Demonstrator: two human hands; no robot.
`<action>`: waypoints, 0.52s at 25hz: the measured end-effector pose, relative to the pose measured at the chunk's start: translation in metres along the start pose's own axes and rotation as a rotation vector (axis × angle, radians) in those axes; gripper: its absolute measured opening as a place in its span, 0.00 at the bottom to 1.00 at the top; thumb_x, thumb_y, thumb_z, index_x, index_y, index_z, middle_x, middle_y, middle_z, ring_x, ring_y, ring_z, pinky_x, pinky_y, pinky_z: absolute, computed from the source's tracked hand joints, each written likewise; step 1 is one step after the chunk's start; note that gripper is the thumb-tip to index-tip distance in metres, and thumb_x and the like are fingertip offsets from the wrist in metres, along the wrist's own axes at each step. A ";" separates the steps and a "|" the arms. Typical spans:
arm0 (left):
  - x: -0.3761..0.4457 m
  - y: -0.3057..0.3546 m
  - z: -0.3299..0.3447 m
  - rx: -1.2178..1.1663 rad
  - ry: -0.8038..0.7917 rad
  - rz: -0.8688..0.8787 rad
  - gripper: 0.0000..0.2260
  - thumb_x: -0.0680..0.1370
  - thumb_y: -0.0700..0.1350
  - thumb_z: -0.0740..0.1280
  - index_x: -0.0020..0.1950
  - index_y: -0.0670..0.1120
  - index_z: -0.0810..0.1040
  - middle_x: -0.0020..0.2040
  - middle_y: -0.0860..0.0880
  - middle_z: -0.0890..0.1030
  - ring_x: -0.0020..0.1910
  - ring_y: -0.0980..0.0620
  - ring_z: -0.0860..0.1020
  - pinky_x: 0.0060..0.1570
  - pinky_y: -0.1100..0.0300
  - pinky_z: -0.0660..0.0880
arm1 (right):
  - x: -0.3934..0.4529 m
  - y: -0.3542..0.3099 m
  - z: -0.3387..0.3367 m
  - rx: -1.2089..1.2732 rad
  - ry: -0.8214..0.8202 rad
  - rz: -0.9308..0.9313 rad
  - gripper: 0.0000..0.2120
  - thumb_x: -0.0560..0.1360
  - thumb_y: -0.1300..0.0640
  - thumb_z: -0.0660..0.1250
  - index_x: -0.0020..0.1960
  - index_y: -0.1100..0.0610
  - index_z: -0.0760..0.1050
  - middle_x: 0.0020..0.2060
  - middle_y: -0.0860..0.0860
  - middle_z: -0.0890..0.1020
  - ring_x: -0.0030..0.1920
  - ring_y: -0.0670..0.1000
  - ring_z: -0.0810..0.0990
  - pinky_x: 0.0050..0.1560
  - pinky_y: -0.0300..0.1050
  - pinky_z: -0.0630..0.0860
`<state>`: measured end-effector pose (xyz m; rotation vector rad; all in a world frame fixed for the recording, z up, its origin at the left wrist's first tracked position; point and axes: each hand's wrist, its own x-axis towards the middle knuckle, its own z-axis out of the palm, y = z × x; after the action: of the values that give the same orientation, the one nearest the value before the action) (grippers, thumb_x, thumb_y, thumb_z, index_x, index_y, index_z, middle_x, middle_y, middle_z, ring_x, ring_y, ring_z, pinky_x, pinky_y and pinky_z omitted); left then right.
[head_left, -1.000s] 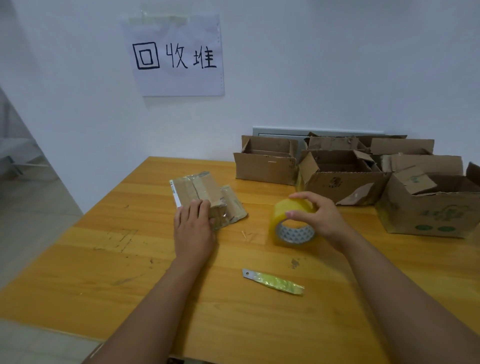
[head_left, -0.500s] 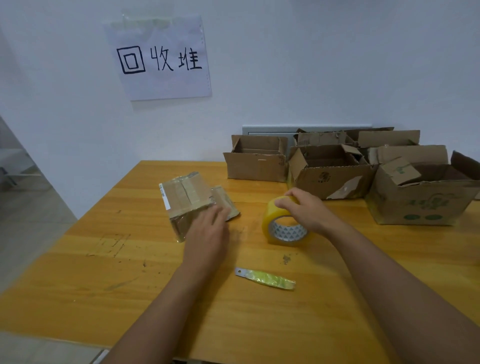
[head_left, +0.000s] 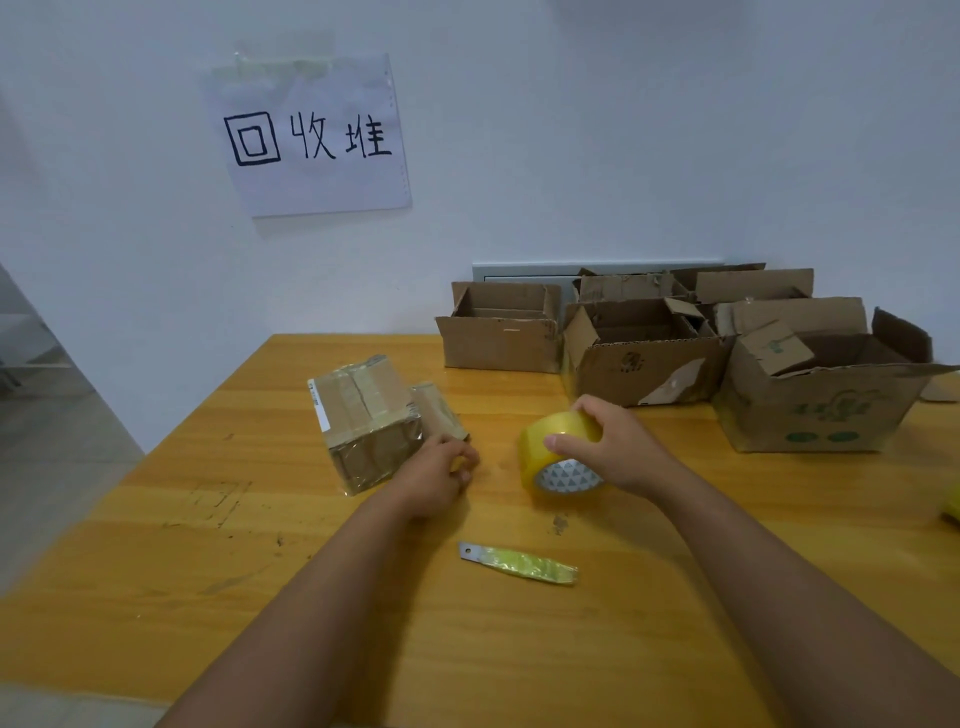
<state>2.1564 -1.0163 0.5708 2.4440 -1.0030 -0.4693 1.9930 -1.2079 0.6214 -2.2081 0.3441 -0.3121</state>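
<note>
Your right hand (head_left: 618, 447) gripped the yellow tape roll (head_left: 558, 452) from above, with the fingers curled over its rim. The roll rested on the worktop (head_left: 208, 571) near the middle, its core turned toward you. Your left hand (head_left: 441, 478) lay with curled fingers just beside the near right corner of the small taped box (head_left: 363, 415). I could not tell if it pinched something or only touched the box. Between this hand and the roll there was a narrow strip of open wood. The box sat well in from the left edge of the worktop, so there was wide room on that side. The wrapped blade (head_left: 519, 564) lay flat between your forearms, apart from both. The open cartons (head_left: 639, 358) stood along the far edge on the right. The nearest one was just behind the roll, and the room there was tight.
</note>
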 end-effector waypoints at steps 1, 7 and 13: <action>0.000 0.000 -0.002 0.003 -0.007 0.006 0.07 0.81 0.44 0.65 0.58 0.51 0.76 0.61 0.52 0.69 0.64 0.51 0.70 0.65 0.58 0.67 | -0.003 0.003 -0.002 0.025 0.009 0.000 0.15 0.74 0.47 0.72 0.50 0.57 0.73 0.42 0.53 0.78 0.41 0.52 0.77 0.35 0.43 0.71; -0.001 0.010 0.002 -0.196 0.019 0.007 0.14 0.82 0.37 0.58 0.63 0.50 0.77 0.63 0.52 0.75 0.63 0.54 0.72 0.62 0.62 0.68 | -0.013 0.015 -0.014 0.105 0.053 0.042 0.12 0.75 0.46 0.71 0.47 0.51 0.71 0.40 0.51 0.77 0.39 0.51 0.78 0.35 0.43 0.71; -0.011 0.038 0.001 -0.488 -0.038 -0.101 0.20 0.79 0.35 0.53 0.60 0.43 0.81 0.62 0.49 0.78 0.60 0.52 0.73 0.54 0.63 0.69 | -0.011 0.011 -0.012 0.072 0.042 0.034 0.13 0.75 0.48 0.70 0.50 0.55 0.72 0.43 0.54 0.79 0.42 0.53 0.79 0.37 0.46 0.73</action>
<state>2.1267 -1.0328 0.5911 2.0556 -0.6812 -0.7050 1.9768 -1.2192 0.6195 -2.1252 0.3869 -0.3480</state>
